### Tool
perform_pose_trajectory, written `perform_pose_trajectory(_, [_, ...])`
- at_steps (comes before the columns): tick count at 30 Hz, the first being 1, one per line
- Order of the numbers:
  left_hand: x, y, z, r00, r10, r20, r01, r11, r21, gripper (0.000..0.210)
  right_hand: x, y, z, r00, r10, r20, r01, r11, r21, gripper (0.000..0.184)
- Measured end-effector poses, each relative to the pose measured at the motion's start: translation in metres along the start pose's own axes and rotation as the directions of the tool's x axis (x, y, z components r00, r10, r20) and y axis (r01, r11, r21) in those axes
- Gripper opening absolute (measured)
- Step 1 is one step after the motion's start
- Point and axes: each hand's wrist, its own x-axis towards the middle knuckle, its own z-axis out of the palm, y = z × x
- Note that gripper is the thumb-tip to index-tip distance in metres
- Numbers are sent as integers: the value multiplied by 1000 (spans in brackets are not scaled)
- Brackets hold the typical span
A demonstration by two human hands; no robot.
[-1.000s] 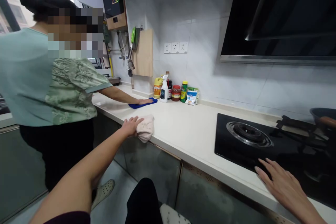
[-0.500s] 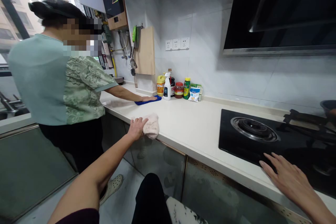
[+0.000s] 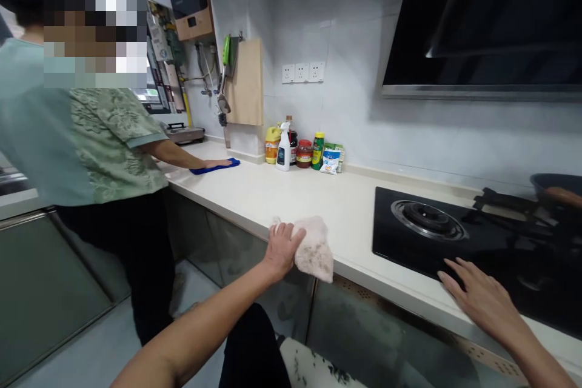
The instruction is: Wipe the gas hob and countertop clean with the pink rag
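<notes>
My left hand (image 3: pixel 282 251) grips a pale pink cloth (image 3: pixel 314 248) at the front edge of the white countertop (image 3: pixel 273 194). Dark stains mark the cloth, and its lower corner hangs over the edge. My right hand (image 3: pixel 482 297) lies with fingers stretched out on the front of the black gas stove (image 3: pixel 409 260), holding nothing. Further left, another person's hand (image 3: pixel 216 163) presses a blue cloth (image 3: pixel 230 163) flat on the counter.
Against the wall stand a white spray bottle (image 3: pixel 282 151), a yellow jug (image 3: pixel 271 145), a red-lidded jar (image 3: pixel 304 154), a green canister (image 3: pixel 317 151) and a white packet (image 3: pixel 330 161). The other person (image 3: pixel 113 145) stands at left. A pan (image 3: pixel 552 185) sits at right.
My left hand has moved the pink cloth right along the counter edge. The other person's hand and the blue cloth have shifted left. My right hand stays on the stove.
</notes>
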Motion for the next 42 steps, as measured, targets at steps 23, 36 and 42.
perform_pose_trajectory(23, [9,-68,9,969,178,-170,-153,977,148,47,-4,-33,-31,1000,7,2,-7,1000,3,62])
perform_pose_trajectory(36, [49,192,-4,908,327,-263,-340,940,-7,30,-22,-75,-75,932,71,-355,128,853,506,37])
perform_pose_trajectory(42, [62,248,-3,890,410,-202,-453,850,-271,30,-76,-150,-76,904,-228,-362,364,854,371,61])
